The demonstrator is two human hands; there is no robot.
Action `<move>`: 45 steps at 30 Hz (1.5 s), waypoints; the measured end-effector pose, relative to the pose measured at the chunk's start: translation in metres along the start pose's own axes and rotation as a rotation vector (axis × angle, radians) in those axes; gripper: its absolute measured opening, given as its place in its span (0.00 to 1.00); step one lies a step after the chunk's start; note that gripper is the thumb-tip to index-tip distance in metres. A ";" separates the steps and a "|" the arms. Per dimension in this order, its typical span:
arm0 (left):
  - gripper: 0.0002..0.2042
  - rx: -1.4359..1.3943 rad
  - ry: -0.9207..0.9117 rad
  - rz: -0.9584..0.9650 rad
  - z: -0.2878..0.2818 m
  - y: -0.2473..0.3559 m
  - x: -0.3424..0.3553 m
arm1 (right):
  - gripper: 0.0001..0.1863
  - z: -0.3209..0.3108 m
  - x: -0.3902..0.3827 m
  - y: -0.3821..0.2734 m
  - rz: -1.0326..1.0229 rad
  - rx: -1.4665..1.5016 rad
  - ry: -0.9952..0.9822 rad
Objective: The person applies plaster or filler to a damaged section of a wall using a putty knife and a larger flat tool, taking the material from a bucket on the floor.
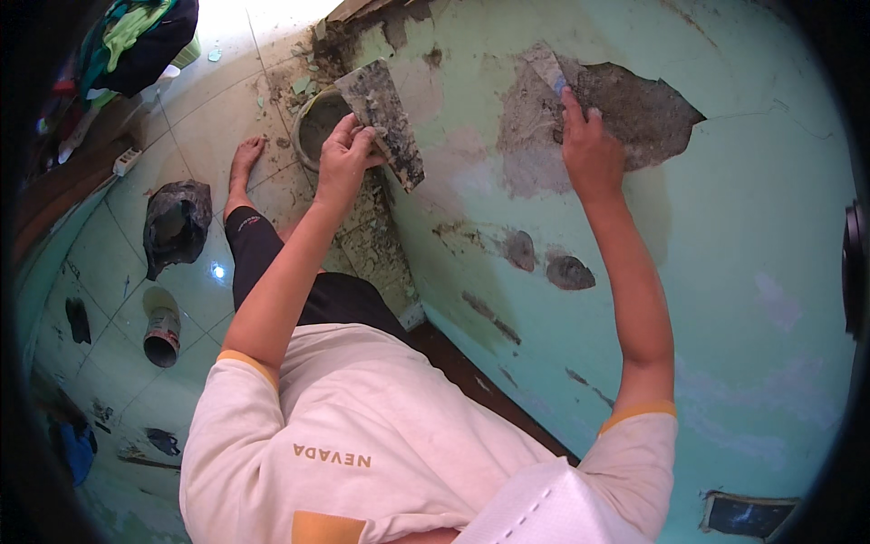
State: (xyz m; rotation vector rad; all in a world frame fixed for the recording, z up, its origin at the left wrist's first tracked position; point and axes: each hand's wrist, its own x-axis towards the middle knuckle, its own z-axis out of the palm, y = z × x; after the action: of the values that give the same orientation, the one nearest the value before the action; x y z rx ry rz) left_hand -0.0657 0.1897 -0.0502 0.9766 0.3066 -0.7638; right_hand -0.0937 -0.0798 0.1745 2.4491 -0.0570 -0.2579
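My left hand point(342, 156) pinches the edge of a flat rectangular board point(385, 122), its face smeared with grey mortar. It is held tilted just in front of the green wall, over a round bucket point(313, 136) with grey mix inside. My right hand point(594, 152) is closed around the handle of a putty knife point(547, 68), index finger stretched along it. The blade lies against the wall at the upper left of a rough grey patch point(648, 113). Paler, smoothed filler point(530, 136) borders that patch on the left. My fingers hide most of the handle.
Smaller grey patches point(571, 271) mark the wall lower down. Broken plaster point(376, 236) litters the floor along its foot. On the tiles to the left are a dark plastic bag point(178, 222) and a can point(162, 335). Clothes point(136, 41) hang at the upper left.
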 end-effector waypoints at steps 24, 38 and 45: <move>0.31 -0.030 0.022 -0.013 -0.008 0.001 -0.004 | 0.27 0.035 -0.038 -0.015 -0.173 -0.007 -0.248; 0.29 -0.041 0.041 -0.005 -0.015 -0.006 -0.003 | 0.28 0.023 -0.037 0.008 -0.045 -0.053 -0.096; 0.25 -0.074 0.044 -0.005 -0.020 -0.010 -0.004 | 0.26 -0.021 -0.016 0.027 0.173 -0.025 0.178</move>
State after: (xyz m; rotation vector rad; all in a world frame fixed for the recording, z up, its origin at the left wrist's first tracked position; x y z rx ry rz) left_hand -0.0734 0.2048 -0.0650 0.9240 0.3729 -0.7309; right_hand -0.1040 -0.0855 0.2102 2.4142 -0.1861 0.0360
